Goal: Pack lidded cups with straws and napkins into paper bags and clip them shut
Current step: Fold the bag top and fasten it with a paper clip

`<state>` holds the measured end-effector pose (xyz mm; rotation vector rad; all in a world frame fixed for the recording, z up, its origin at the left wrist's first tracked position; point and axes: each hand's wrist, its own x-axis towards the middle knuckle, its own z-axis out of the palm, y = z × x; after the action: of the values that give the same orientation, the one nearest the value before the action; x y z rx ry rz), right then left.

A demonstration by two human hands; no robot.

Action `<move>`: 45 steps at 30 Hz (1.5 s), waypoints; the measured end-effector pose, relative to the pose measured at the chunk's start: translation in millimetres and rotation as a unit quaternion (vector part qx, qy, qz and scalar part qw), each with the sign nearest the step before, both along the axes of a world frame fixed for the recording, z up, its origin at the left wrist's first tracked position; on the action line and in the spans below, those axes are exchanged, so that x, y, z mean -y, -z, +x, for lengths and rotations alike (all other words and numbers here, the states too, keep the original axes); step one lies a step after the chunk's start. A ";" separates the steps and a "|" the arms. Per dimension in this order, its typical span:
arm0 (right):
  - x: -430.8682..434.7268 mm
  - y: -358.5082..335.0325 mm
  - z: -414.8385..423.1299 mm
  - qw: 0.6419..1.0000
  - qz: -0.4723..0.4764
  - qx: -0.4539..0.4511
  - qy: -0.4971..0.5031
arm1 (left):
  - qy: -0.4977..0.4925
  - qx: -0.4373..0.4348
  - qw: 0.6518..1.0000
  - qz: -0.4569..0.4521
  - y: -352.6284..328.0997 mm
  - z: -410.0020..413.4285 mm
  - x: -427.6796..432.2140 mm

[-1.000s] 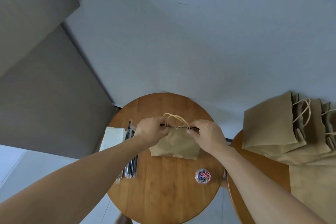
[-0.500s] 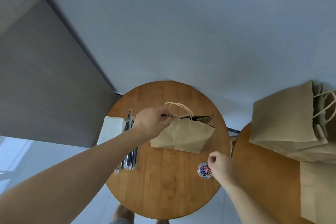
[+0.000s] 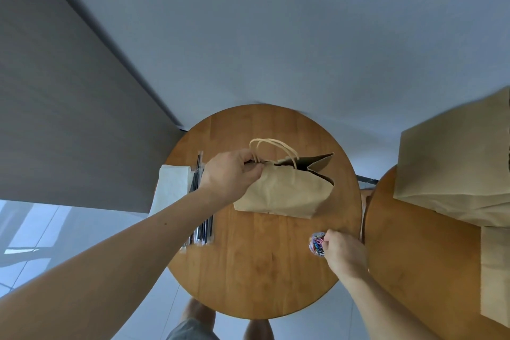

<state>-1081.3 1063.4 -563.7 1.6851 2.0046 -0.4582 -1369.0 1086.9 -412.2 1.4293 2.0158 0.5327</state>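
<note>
Reaching over the tub of clips (image 3: 315, 243) at the near right of the bench (image 3: 262, 279), the right hand (image 3: 343, 252) covers part of the tub with its curled fingers. The fingertips are hidden among the coloured wire, so I cannot tell whether its grip pinches a clip. The left hand (image 3: 230, 174) has its grip closed on the bag (image 3: 281, 193): thumb and fingers pinch the left end of its top edge, just beside the handles (image 3: 276, 143), which arch up free. The bag stands in the middle of the bench, its right end gaping in a dark V, and what is inside cannot be seen. The left forearm crosses over the straws (image 3: 205, 229), a bundle of dark ones in clear wrappers lying along the left side, and hides their middle. The napkins (image 3: 172, 188), a white stack, lie just left of them and reach past the bench rim. To the right a second bench (image 3: 414, 257) stands just beside the first and carries other bags (image 3: 447, 168), cut off by the frame edge and blurred, so their count is unclear. Bare knees (image 3: 193, 315) show below the near rim
</note>
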 end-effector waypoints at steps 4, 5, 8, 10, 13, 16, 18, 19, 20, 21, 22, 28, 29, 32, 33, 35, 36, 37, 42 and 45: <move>0.2 -2.1 5.0 0.998 0.015 -0.051 0.025 | 0.003 -0.004 1.000 -0.010 -1.1 -0.4 -0.6; 0.5 -3.7 5.4 0.997 0.013 -0.064 0.034 | 0.002 -0.004 1.000 -0.012 -1.4 -0.2 -0.5; 2.3 -7.1 5.4 0.995 0.004 -0.088 0.052 | 0.001 0.000 1.000 -0.019 -2.7 0.1 0.1; 3.8 -7.9 5.3 0.992 -0.005 -0.104 0.069 | 0.006 0.001 1.000 -0.024 -3.5 0.0 0.4; 5.6 -7.2 4.3 0.988 -0.014 -0.130 0.079 | 0.007 0.003 0.999 -0.032 -4.2 -1.3 0.3; 7.4 -7.4 4.7 0.985 -0.013 -0.152 0.082 | 0.011 0.007 0.999 -0.033 -3.8 -2.4 -0.2; 8.3 -9.3 5.9 0.988 -0.007 -0.138 0.071 | 0.016 0.006 0.999 -0.033 -4.8 -2.4 -0.8; 8.9 -10.8 6.6 0.989 -0.005 -0.133 0.070 | 0.019 0.005 0.999 -0.034 -5.4 -2.2 -1.0; 9.5 -12.6 7.4 0.989 -0.006 -0.133 0.071 | 0.020 0.005 0.999 -0.037 -6.2 -2.0 -0.9; 10.3 -15.1 8.1 0.988 -0.006 -0.138 0.072 | 0.022 0.006 0.999 -0.040 -6.8 -1.6 -1.0; 11.1 -18.4 8.5 0.986 -0.006 -0.147 0.075 | 0.023 0.007 0.999 -0.044 -7.5 -1.4 -0.9; 5.1 -66.6 -17.1 0.940 0.049 -0.324 0.092 | 0.030 0.008 0.998 -0.061 -11.4 -2.0 -2.3; 1.6 -80.8 -28.2 0.929 0.066 -0.356 0.074 | 0.030 0.006 0.998 -0.061 -12.2 -2.6 -2.3; -14.1 -131.1 -67.7 0.872 0.110 -0.476 0.020 | 0.042 -0.006 0.998 -0.051 -13.5 -4.9 -1.7; -19.8 -146.8 -81.1 0.848 0.132 -0.513 -0.001 | 0.045 -0.010 0.998 -0.045 -13.4 -6.0 -1.4; -30.5 -170.4 -104.8 0.816 0.173 -0.551 -0.031 | 0.044 -0.015 0.998 -0.036 -13.0 -8.2 -1.2; -35.4 -177.1 -114.8 0.811 0.186 -0.554 -0.033 | 0.043 -0.015 0.998 -0.033 -12.5 -9.2 -1.3; -39.9 -180.7 -123.3 0.812 0.197 -0.549 -0.029 | 0.041 -0.012 0.999 -0.032 -12.1 -10.1 -1.5; -59.7 -178.6 -144.7 0.848 0.206 -0.487 -0.012 | 0.056 -0.004 0.998 -0.040 -11.3 -12.8 -2.4; -66.2 -175.0 -144.4 0.869 0.198 -0.454 -0.018 | 0.061 -0.004 0.998 -0.031 -10.9 -14.8 -2.4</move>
<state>-1225.6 1129.6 -388.7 1.8461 2.9550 -1.0301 -1383.8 1089.3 -401.3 1.5076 1.9186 0.4106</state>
